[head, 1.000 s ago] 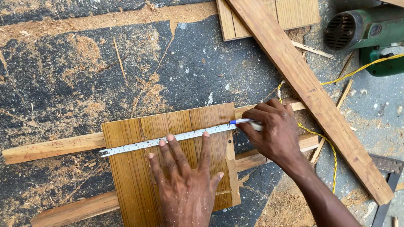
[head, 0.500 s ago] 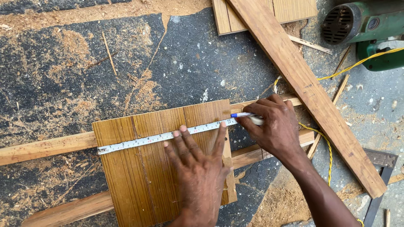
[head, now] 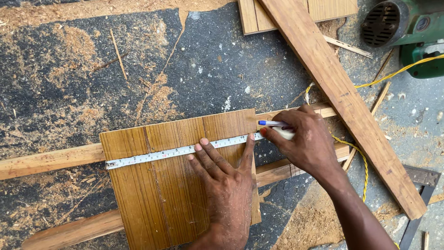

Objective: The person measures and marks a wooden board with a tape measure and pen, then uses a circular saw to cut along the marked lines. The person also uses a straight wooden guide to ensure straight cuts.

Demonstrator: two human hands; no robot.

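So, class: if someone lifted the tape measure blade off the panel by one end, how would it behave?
The tape blade is thin and narrow, so it would probably sag. It lies pinned under the left hand, so freed, it could slide on the smooth wooden panel.

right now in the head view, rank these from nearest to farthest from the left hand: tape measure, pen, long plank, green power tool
1. Tape measure: under the fingertips of the left hand, across the board.
2. Pen: just up and right, held in the right hand.
3. Long plank: farther right, running diagonally.
4. Green power tool: top right corner.
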